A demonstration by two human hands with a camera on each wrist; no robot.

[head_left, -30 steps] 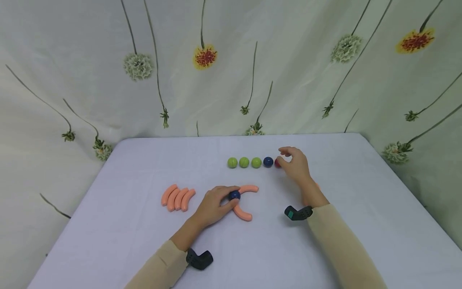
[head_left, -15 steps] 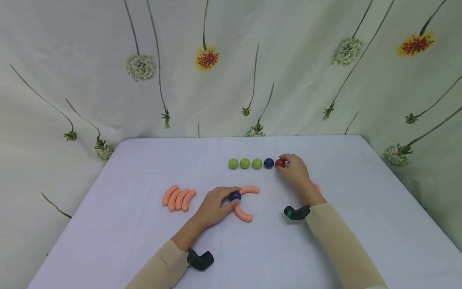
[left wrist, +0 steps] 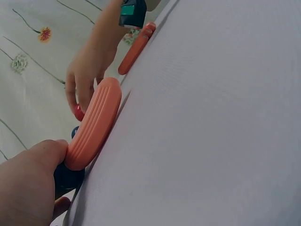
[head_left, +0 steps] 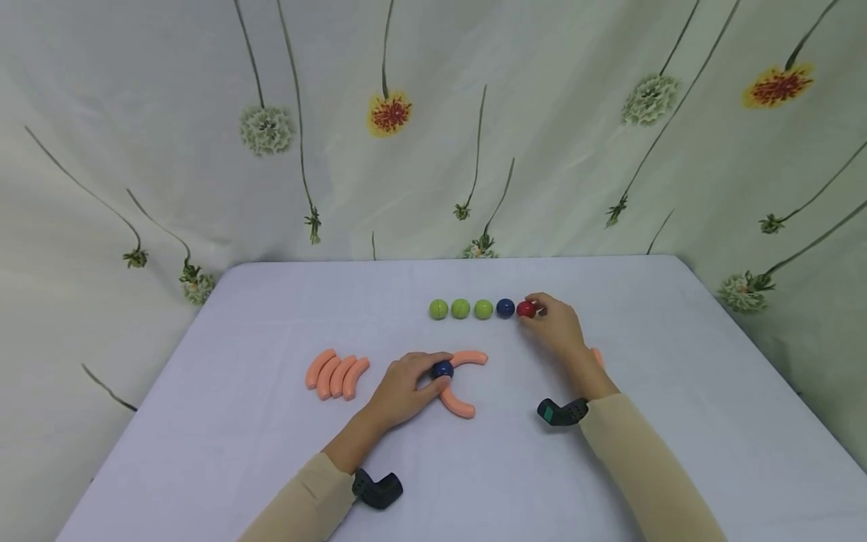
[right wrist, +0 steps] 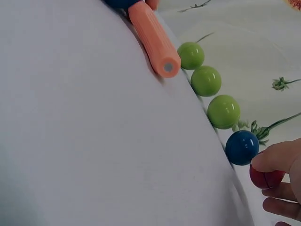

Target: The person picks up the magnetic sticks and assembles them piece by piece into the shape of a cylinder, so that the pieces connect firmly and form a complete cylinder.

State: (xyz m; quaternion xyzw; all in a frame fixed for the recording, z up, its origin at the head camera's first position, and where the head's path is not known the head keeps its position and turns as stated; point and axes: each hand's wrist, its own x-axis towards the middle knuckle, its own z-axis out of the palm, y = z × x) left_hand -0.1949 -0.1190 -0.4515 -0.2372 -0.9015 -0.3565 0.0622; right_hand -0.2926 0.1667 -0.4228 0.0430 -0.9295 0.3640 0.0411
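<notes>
My left hand [head_left: 436,371] grips a dark blue ball [head_left: 442,369] on the table, between two curved orange pieces [head_left: 467,357] [head_left: 457,404]. In the left wrist view the thumb [left wrist: 33,179] presses that ball [left wrist: 68,176] against a ribbed orange piece [left wrist: 94,125]. My right hand [head_left: 536,308] pinches a red ball [head_left: 525,309] at the right end of a row. That row runs from three green balls [head_left: 460,308] to a blue ball [head_left: 505,308]. In the right wrist view the fingers [right wrist: 277,157] curl round the red ball [right wrist: 265,178], next to the blue ball [right wrist: 242,147].
Several orange curved pieces [head_left: 335,374] lie side by side at the left. Another orange piece [head_left: 596,355] shows behind my right wrist. The white table [head_left: 271,301] ends at a flowered curtain [head_left: 542,150] along the back and sides.
My right hand has come down from beside the red ball and now pinches it. The left hand has stayed on the dark blue ball.
</notes>
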